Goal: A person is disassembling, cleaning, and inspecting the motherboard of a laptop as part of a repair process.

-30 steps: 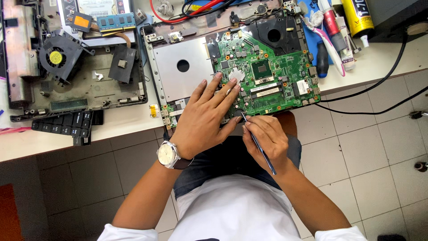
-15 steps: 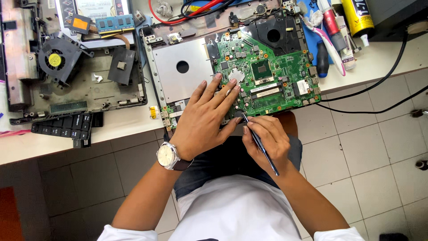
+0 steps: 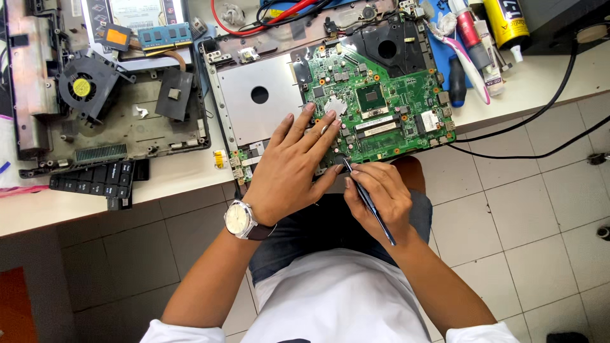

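Left hand (image 3: 289,168) lies flat, open, steadying the board (image 3: 375,105); right hand (image 3: 375,197) pinches a probe (image 3: 368,202). Board: light, stiff, fragile; hold by edges.

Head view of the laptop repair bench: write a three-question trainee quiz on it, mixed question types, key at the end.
1. True or false: the left hand lies flat, fingers spread, on the green laptop circuit board.
2. What does the right hand hold? A) a thin dark pen-like tool B) a yellow sponge C) a hammer
3. Which wrist wears the round silver wristwatch?

Key: 1 true; 2 A, with its tip at the board's near edge; 3 the left wrist.
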